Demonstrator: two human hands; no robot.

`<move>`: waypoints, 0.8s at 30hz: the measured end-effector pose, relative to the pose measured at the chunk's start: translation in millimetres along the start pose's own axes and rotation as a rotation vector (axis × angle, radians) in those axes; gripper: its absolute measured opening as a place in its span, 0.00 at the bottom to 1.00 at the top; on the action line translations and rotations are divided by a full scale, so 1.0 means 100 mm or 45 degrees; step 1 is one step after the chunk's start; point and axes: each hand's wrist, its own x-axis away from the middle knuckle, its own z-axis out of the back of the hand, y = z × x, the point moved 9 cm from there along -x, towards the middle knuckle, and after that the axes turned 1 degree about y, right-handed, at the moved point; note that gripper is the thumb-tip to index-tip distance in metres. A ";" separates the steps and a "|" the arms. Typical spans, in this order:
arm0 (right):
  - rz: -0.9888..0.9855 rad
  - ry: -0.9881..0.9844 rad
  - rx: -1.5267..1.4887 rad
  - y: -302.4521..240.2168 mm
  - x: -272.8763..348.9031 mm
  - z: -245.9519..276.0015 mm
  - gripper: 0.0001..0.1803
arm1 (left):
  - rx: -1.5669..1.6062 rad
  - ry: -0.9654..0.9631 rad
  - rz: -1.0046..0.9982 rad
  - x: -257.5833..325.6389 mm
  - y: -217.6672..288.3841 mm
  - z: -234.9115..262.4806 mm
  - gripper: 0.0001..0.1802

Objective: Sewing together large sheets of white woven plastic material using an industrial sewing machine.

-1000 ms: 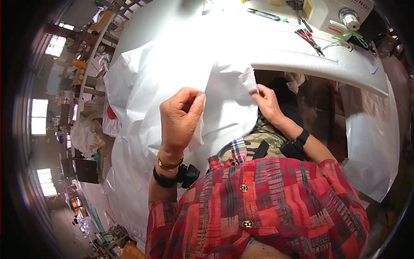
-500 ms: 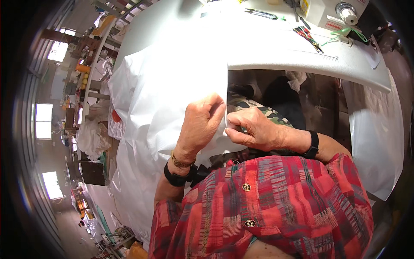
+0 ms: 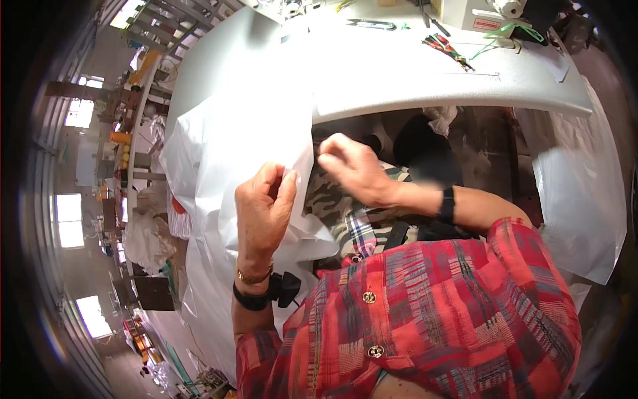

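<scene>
A large thin white plastic sheet (image 3: pixel 219 143) drapes off the table on my left side and hangs in folds toward my lap. My left hand (image 3: pixel 262 209) pinches it near its right edge, thumb and forefinger pressed together on a small fold. To the right of that edge, my right hand (image 3: pixel 362 174) is held apart from the sheet above my lap. Its fingers are loosely bent with a gap at the thumb, slightly smeared, and nothing shows in them.
A white table (image 3: pixel 425 90) curves ahead of me. On it lie a cutter knife (image 3: pixel 371 24), a bundle of red and black tools (image 3: pixel 448 51), a green cord (image 3: pixel 508 30) and part of a white machine (image 3: pixel 468 14). More translucent sheeting (image 3: pixel 578 206) hangs at right.
My right hand has let go of the sheet's edge and moved up and away from it. My left hand, still pinching the sheet, has shifted left and down. The view has shifted slightly.
</scene>
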 end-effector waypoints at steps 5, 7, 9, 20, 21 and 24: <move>0.677 -0.955 0.616 -0.31 0.15 -1.03 0.19 | -0.539 -0.132 -0.335 -0.04 0.32 0.01 0.07; 0.581 -0.999 0.643 -0.31 0.11 -0.88 0.19 | -0.767 -0.265 -0.442 -0.03 0.32 -0.09 0.01; 0.423 -1.040 0.959 -0.21 -0.06 -0.60 0.18 | -0.748 -0.326 -0.455 -0.06 0.27 -0.12 0.02; 1.249 -0.341 1.134 -0.80 -0.56 -0.02 0.07 | -0.046 -1.078 -0.097 -0.37 -0.06 -0.34 0.10; 1.279 -0.289 1.022 -0.80 -0.55 0.03 0.06 | 0.097 -0.919 0.133 -0.54 -0.23 -0.27 0.13; 1.301 -0.266 0.849 -0.77 -0.56 0.07 0.07 | -0.676 -0.096 -0.437 -1.34 -0.20 0.18 0.13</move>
